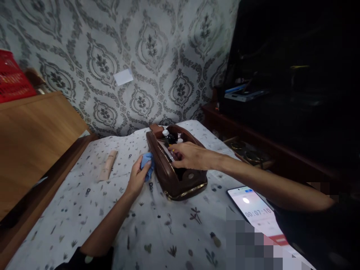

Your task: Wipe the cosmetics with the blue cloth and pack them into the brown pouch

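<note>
A brown zip-up pouch (pixel 161 170) lies open on the patterned cloth, its gold zipper undone. Inside it are a dark bottle with a white cap (pixel 165 132) and several other small items, partly in shadow. My right hand (pixel 191 155) reaches into the opening from the right, thumb and fingers closed round a small item that I cannot make out. Beside the pouch's left wall, my left hand (pixel 137 174) grips a crumpled blue cloth (pixel 146 165). A pale pink tube (pixel 108 165) lies farther left, apart from both hands.
A phone (pixel 251 206) with a running timer lies at the right, below my right forearm. Wooden furniture (pixel 36 138) borders the left, with a red bag (pixel 14 77) on top. At the right are a large dark screen (pixel 295 93) and an open drawer (pixel 266 164). Patterned wallpaper rises behind.
</note>
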`<state>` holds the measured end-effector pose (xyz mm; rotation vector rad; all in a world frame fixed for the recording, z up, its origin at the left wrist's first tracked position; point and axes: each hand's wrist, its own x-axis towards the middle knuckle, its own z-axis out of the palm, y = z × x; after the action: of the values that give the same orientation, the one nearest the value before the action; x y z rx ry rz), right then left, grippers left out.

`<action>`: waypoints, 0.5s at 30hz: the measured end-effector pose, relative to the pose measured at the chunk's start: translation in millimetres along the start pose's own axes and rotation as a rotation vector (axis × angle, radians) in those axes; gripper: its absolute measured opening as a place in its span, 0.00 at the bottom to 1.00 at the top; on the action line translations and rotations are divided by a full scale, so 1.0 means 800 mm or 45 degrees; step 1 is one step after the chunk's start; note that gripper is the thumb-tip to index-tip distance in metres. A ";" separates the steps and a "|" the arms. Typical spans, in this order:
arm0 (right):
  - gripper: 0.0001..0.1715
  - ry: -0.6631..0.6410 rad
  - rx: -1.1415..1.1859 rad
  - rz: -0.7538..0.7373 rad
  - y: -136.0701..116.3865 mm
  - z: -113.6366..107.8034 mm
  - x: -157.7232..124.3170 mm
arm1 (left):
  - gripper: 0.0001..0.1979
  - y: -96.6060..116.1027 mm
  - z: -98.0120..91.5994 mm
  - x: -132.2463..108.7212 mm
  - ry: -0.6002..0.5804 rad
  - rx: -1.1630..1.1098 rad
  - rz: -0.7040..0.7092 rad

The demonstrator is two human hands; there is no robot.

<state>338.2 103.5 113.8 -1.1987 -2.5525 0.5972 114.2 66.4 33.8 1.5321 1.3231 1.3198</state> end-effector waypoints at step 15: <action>0.20 0.470 -0.006 0.047 -0.027 -0.001 -0.028 | 0.22 -0.086 -0.184 0.045 0.275 1.674 -0.411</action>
<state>337.9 73.7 123.3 -1.2300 -2.2277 0.3392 -46.7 102.0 11.1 1.7868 2.7131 0.2969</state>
